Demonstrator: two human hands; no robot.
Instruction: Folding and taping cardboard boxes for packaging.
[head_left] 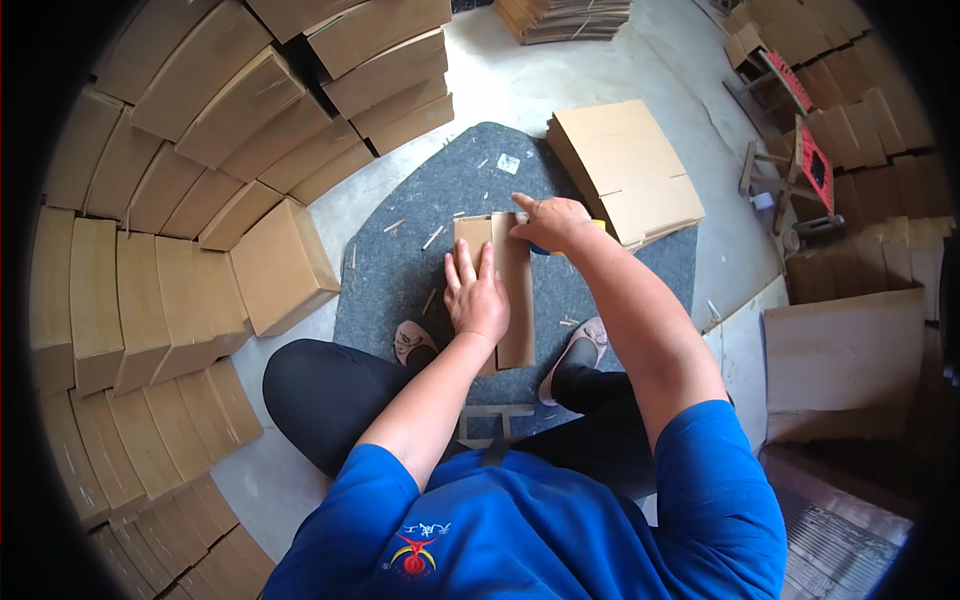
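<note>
A narrow brown cardboard box [515,300] stands on the grey mat between my feet, its long top flaps folded in with a seam along the middle. My left hand [475,300] lies flat on the left flap, fingers spread. At the far right corner of the box is my right hand [555,222], curled with one finger pointing left. Under that palm shows part of a blue and yellow thing [545,250]; my hand hides most of it, so its kind is unclear.
A stack of flattened cartons [630,165] lies at the mat's far right edge. Piled boxes [180,290] wall the left side. On the right are red-topped stools [815,165] and more cardboard [845,350]. Scraps litter the grey mat [400,260].
</note>
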